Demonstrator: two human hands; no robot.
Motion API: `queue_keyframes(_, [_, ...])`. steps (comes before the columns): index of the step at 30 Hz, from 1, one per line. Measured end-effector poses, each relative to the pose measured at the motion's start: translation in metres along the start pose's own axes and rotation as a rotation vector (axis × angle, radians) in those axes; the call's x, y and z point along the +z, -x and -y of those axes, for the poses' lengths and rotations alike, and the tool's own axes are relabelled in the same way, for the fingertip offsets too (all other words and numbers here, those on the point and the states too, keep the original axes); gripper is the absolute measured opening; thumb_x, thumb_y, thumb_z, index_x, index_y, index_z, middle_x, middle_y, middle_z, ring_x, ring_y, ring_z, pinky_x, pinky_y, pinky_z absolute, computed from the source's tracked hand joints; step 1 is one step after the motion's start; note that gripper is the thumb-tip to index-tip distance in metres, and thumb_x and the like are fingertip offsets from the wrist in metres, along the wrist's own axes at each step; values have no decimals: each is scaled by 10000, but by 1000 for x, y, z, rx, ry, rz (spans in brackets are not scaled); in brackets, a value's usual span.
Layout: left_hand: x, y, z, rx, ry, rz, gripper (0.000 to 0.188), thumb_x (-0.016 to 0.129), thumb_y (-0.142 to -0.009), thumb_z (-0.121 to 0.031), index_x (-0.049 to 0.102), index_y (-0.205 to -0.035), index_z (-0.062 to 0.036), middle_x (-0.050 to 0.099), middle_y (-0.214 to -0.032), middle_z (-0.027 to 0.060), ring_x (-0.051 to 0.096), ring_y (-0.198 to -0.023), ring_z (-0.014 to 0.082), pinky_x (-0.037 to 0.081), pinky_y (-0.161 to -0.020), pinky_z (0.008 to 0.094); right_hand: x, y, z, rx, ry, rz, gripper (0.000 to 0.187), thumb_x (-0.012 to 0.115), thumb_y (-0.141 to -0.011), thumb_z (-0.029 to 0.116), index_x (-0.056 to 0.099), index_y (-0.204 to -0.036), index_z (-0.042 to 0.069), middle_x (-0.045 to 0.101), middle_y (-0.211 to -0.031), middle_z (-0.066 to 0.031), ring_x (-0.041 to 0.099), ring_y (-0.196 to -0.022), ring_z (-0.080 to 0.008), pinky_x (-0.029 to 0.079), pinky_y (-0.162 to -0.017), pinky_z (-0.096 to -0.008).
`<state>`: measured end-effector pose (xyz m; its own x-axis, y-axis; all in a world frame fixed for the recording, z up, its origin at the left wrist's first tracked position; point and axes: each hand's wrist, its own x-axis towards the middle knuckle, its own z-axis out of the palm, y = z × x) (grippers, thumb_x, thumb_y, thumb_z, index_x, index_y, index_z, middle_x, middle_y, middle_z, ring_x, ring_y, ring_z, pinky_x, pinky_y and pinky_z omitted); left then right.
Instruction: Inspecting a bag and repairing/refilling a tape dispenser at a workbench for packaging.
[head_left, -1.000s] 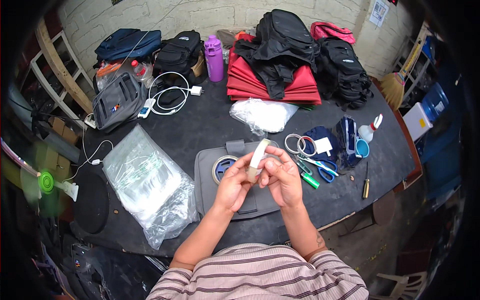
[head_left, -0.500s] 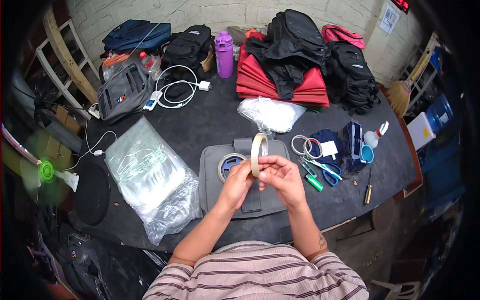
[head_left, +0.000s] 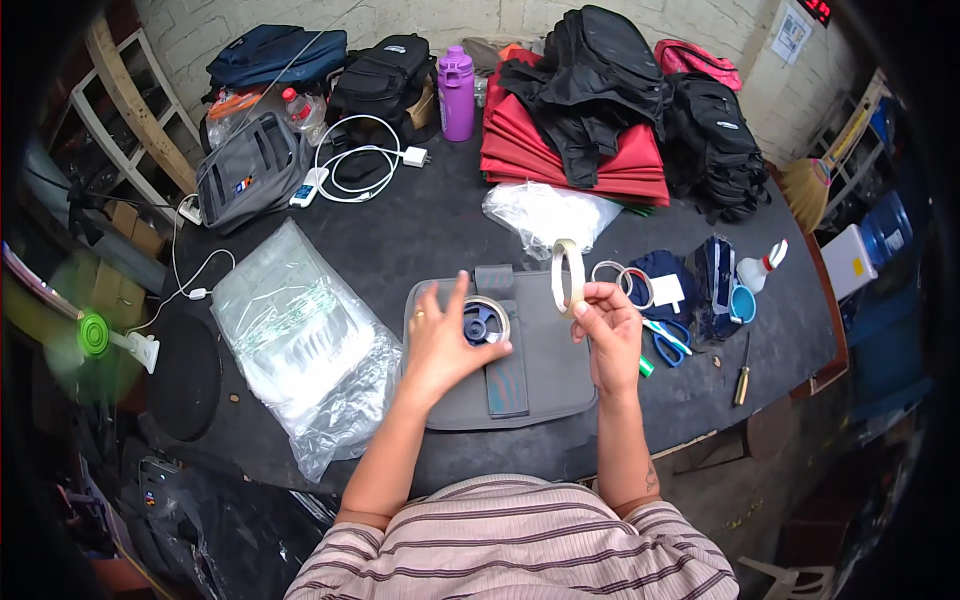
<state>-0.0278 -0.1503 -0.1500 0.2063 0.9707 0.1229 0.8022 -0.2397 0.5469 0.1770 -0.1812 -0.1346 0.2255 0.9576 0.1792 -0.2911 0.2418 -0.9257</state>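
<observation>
A round, blue-cored tape roll (head_left: 482,323) is flanked on its left by the spread left hand (head_left: 438,338), while a narrow cream tape ring (head_left: 577,278) is pinched upright by the right hand (head_left: 610,333).

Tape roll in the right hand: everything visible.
The tape roll is a slim cream ring with an open centre, papery-looking. It is roughly upright, turned at a slant, its lower edge pinched by the right hand, held up near the upper right corner of the grey fabric panel. Any loose end can't be made out.
</observation>
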Motion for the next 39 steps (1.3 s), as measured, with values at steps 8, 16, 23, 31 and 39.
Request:
queue_keyframes(8, [3,-10,1,86,532,98,939,816,-583,-238,361,-1388,-72,360,-1331,190,395,-1234,313,329,-1032,372,-5,12,-1,40,4,16,189,631,-830,44,562,-991,-27,635,-875,-78,534,-660,-56,418,-548,-188])
queue_keyframes(16, [-3,-15,-21,475,1219,163,1132,820,-532,-73,166,-1455,-70,238,-1373,99,276,-1331,235,232,-1090,338,0,19,13,-50,-15,7,176,603,-829,23,538,-988,-16,633,-863,-103,520,-604,-80,430,-550,-208])
queue_keyframes(23, [0,-12,-40,645,1101,33,966,836,-524,-102,348,-1357,-74,241,-1321,98,220,-1355,285,242,-1101,389,11,29,17,-141,-106,127,587,739,-728,21,415,-1215,-27,552,-1040,-83,551,-934,-110,479,-765,-228])
queue_keyframes(31, [3,-11,-44,652,979,110,1009,763,-590,-60,223,-1439,-133,137,-1452,105,175,-1376,283,212,-1112,419,1,36,18,-16,-81,177,344,729,-712,-22,581,-1022,5,480,-947,13,370,-742,-53,367,-712,-187])
queue_keyframes(39, [1,-7,-54,503,1191,183,1074,846,-608,-200,177,-1436,-60,154,-1414,87,254,-1322,226,270,-1086,389,-3,38,6,-178,44,196,365,704,-701,-48,563,-1035,-8,468,-998,-18,395,-784,-71,370,-731,-198])
